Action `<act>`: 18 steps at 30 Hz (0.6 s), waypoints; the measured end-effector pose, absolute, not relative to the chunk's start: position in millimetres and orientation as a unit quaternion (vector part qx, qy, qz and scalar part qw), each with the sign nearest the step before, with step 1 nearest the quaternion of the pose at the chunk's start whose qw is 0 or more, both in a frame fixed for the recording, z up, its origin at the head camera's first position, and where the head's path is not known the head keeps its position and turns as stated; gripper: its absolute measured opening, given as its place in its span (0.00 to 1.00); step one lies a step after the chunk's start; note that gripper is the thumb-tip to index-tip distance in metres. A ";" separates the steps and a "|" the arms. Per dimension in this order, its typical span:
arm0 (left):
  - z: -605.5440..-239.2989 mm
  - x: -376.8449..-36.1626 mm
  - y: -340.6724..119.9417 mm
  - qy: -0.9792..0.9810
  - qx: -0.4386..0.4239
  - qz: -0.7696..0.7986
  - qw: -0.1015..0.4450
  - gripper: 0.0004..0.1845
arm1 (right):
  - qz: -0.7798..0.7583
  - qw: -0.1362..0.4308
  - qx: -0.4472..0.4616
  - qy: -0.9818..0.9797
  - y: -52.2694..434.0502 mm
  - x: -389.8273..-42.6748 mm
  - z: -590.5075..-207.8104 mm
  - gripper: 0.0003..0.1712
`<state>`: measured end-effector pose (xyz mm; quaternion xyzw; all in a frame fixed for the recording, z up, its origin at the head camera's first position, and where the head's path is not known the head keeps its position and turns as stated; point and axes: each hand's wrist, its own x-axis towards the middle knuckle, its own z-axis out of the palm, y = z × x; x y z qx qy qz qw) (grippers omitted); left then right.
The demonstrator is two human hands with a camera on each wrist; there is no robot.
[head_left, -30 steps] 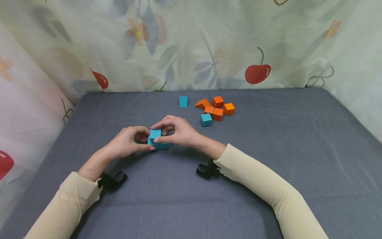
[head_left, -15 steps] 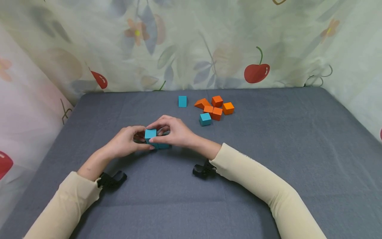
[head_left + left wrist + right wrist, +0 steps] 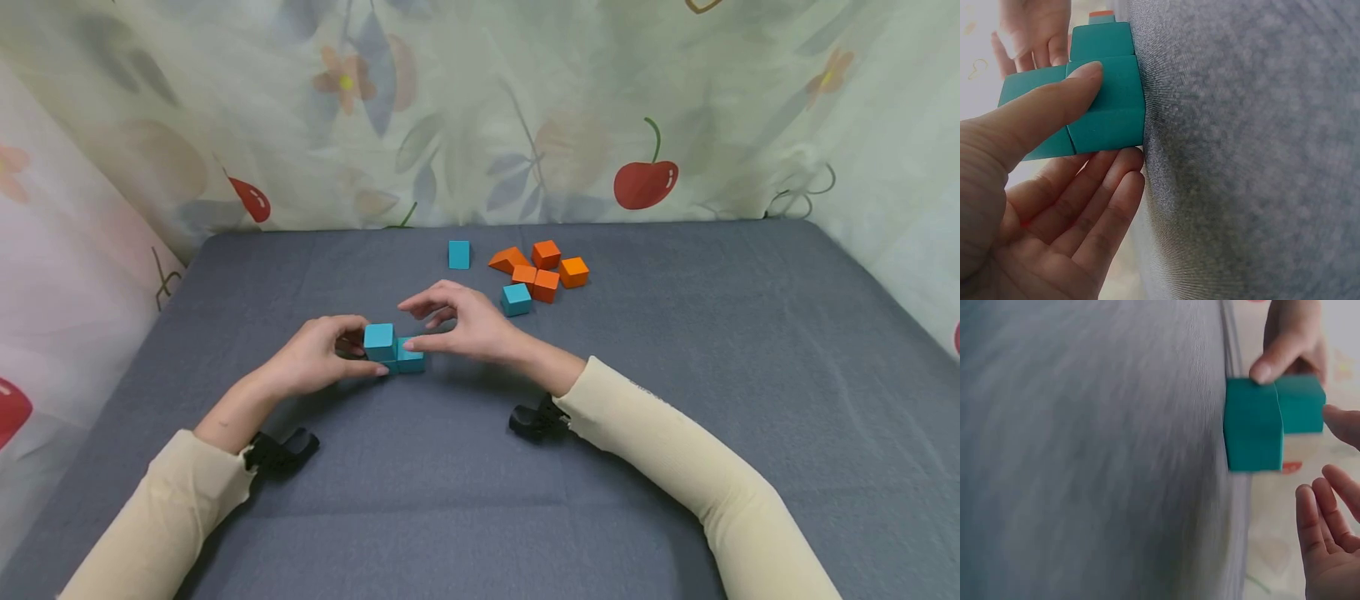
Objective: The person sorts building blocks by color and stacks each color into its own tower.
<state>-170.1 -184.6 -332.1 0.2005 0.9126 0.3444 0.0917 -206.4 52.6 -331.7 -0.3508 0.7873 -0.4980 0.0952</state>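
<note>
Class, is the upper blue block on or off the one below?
On: the left wrist view shows the upper blue block flush against a lower blue block.

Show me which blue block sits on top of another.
The blue block by the left hand, perched on the left end of a low pair. The other blue blocks all rest on the grey cloth.

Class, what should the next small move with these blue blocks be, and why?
Perhaps the right grip should reach for the loose blue cube beside the orange blocks: that grip holds nothing, the left grip holds the lower left block with the upper block on it, and no block sits on the lower right block.
</note>
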 end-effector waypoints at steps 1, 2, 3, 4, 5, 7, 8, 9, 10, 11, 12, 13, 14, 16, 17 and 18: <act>-332.0 -170.0 -184.5 0.914 0.199 0.343 0.092 0.14 | -0.496 0.089 -0.348 0.791 57.3 -207.3 -331.3 0.27; -332.0 -169.9 -184.4 0.915 0.197 0.341 0.091 0.14 | -0.493 0.083 -0.344 0.795 61.9 -208.5 -330.7 0.27; -331.9 -169.8 -184.3 0.915 0.197 0.339 0.091 0.14 | -0.491 0.076 -0.340 0.799 66.5 -209.7 -329.8 0.27; -331.8 -169.7 -184.2 0.916 0.196 0.338 0.091 0.14 | -0.490 0.070 -0.335 0.802 71.3 -211.3 -328.9 0.27; -331.7 -169.6 -184.2 0.916 0.197 0.337 0.090 0.14 | -0.487 0.062 -0.330 0.806 76.0 -212.8 -327.9 0.27; -331.5 -169.4 -184.4 0.917 0.200 0.333 0.088 0.14 | -0.483 0.050 -0.320 0.813 85.0 -216.0 -325.0 0.26; -331.6 -169.2 -184.6 0.917 0.201 0.333 0.087 0.14 | -0.482 0.045 -0.314 0.817 89.1 -217.5 -323.4 0.26; -331.6 -169.0 -184.8 0.917 0.203 0.333 0.086 0.14 | -0.481 0.041 -0.308 0.820 93.0 -218.8 -322.0 0.26; -331.7 -168.8 -185.0 0.916 0.206 0.333 0.085 0.14 | -0.478 0.039 -0.302 0.824 96.6 -220.1 -321.1 0.26; -331.8 -168.6 -185.2 0.916 0.208 0.332 0.084 0.14 | -0.476 0.037 -0.297 0.827 99.8 -221.0 -320.4 0.26; -332.0 -168.5 -185.4 0.916 0.209 0.332 0.083 0.14 | -0.475 0.038 -0.292 0.829 102.8 -221.8 -320.1 0.26; -332.1 -168.4 -185.6 0.916 0.210 0.332 0.082 0.14 | -0.473 0.039 -0.286 0.833 105.5 -222.5 -320.5 0.26; -332.2 -168.3 -185.6 0.916 0.210 0.332 0.082 0.14 | -0.469 0.040 -0.280 0.837 108.1 -222.9 -321.1 0.26; -332.1 -168.4 -185.5 0.916 0.211 0.332 0.082 0.14 | -0.461 0.041 -0.267 0.845 113.2 -223.1 -322.4 0.27; -332.1 -168.5 -185.4 0.916 0.211 0.332 0.083 0.14 | -0.456 0.042 -0.261 0.850 115.8 -223.2 -323.2 0.27; -332.0 -168.6 -185.4 0.916 0.210 0.331 0.082 0.14 | -0.451 0.042 -0.256 0.854 118.4 -222.9 -323.7 0.27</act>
